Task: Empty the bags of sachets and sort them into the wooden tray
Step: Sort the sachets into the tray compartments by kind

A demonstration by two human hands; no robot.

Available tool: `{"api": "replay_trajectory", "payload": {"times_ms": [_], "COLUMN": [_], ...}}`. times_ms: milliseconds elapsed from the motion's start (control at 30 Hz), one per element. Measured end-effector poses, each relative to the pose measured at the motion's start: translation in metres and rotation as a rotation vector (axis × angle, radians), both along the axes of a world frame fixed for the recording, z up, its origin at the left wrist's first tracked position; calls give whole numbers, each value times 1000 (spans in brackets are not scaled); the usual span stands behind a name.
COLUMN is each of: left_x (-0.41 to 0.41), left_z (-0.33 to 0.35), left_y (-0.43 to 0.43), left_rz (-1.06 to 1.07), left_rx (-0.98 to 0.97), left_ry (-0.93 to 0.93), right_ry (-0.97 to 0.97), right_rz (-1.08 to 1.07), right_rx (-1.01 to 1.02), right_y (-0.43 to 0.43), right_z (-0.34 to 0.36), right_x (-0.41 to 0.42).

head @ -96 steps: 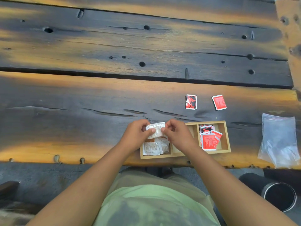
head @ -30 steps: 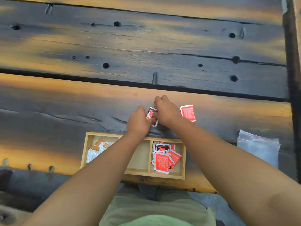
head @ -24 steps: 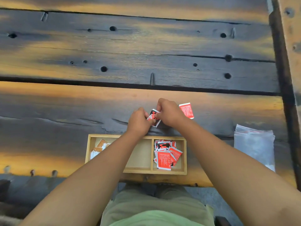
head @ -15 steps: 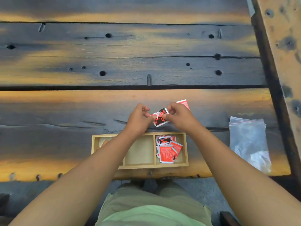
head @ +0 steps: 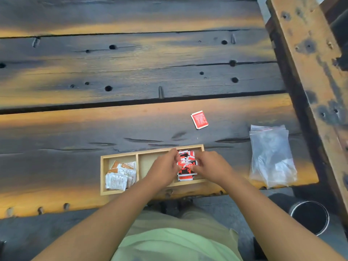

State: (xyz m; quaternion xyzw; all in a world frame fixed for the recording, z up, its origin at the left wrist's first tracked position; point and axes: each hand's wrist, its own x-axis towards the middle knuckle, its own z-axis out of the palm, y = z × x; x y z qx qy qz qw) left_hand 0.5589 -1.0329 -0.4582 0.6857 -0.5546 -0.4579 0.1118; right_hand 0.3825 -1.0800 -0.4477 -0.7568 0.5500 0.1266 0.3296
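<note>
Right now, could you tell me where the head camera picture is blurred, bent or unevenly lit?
Head view: the hands, left and right, and the red sachets between them are smeared by motion; the lone red sachet on the table is sharper; wide-angle bending curves the plank seams; warm orange light streaks the dark wood; the plastic bags show pale sheen.

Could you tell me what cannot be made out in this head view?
- Right compartment of the wooden tray: the left hand and right hand partly cover the red sachets.
- Whether either hand grips a sachet: blurred.
- Print on the loose red sachet: too small.
- Contents of the plastic bags: unclear through the film.
</note>
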Motion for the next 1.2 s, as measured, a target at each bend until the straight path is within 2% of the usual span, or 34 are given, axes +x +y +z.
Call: {"api": "replay_trajectory", "payload": {"times_ms": [100, 233, 367, 467, 533, 600, 800, 933, 1100, 1200], "left_x": [-9, -14, -21, -29, -31, -30, -38, -53, -71, -76], "left_z": [2, 7, 10, 14, 17, 20, 8, -9, -28, -40], "left_y": [7, 5, -2, -12, -23, -41, -96, -124, -141, -141], "left_rz": [-165, -244, -319, -338, -307, -250, -27, 9, 154, 178], "left_rx": [-60, -84, -32, 69, 150, 193, 107, 54, 75, 45], "left_ry": [-208, -335, -453, -501, -489, -454, -209, -367, -398, -448], "right_ry": [137, 225, 208, 128, 28, -64, -50, -20, 47, 62], "right_rz": [106, 161, 154, 103, 7, -72, -97, -29, 67, 54], "right_rx": [-73, -107, -62, 78, 171, 170, -75, -105, -39, -16], "right_y": [5, 0, -4, -27, -53, -81, -146, -172, -183, -186], "right_z": [-1, 2, 4, 8, 11, 10, -13, -27, -40, -44], "right_x": [5, 11, 9, -2, -12, -20, -13, 3, 9, 8]}}
